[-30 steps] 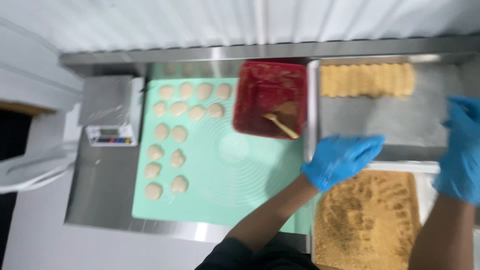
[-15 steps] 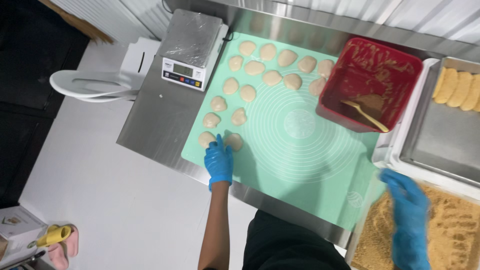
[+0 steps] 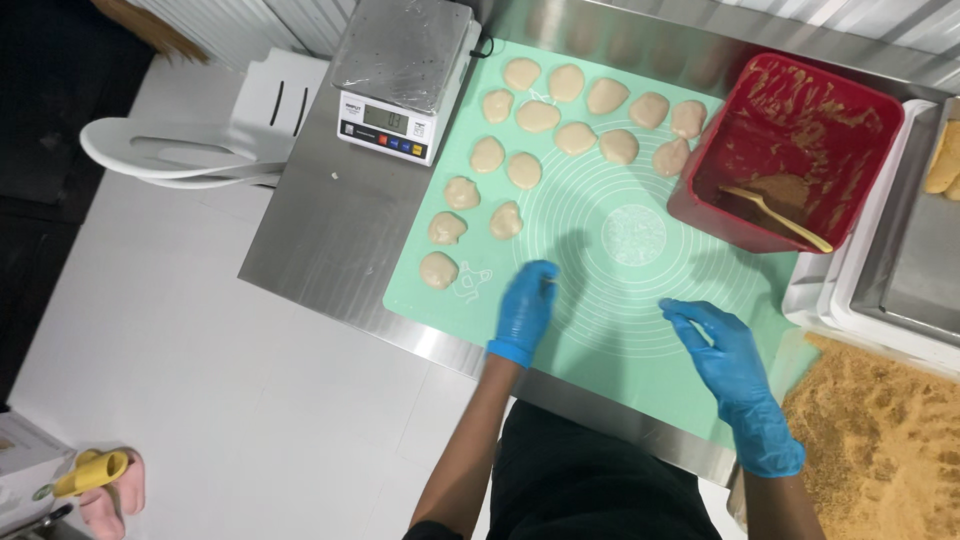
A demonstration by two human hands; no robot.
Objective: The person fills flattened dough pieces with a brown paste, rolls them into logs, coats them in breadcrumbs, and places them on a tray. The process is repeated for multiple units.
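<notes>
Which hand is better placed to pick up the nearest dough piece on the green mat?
Left, probably. The left blue-gloved hand rests on the green silicone mat close to the pale round dough piece; the right blue-gloved hand lies farther away.

You are in a food-production kitchen. At the centre of the frame a steel table (image 3: pixel 330 230) carries a green baking mat (image 3: pixel 620 290) with rows of dough portions (image 3: pixel 540 115). A digital scale (image 3: pixel 400 75) sits at the top, and a crumb tray (image 3: pixel 880 440) fills the lower right corner.
</notes>
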